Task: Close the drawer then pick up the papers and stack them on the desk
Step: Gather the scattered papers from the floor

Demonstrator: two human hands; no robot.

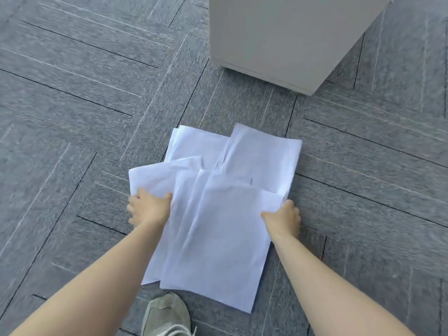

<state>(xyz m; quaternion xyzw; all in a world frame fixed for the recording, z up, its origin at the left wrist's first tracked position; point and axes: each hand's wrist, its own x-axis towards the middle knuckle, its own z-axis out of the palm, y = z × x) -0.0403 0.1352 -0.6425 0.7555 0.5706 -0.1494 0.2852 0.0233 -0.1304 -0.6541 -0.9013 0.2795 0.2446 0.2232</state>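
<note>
Papers [218, 214] gathered off the carpet [72, 117]
Left hand [149, 209] and right hand [282, 218] pinch opposite edges of the fanned sheets, fingers curled underneath, squeezing them inward to lift together.

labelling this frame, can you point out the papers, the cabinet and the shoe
papers [225, 229]: head view, middle of the top sheet
cabinet [278, 37]: head view, its plain beige side
shoe [167, 316]: head view, the green toe

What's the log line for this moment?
phase: gathering | papers: fanned on carpet | left hand, right hand: at edges
</note>
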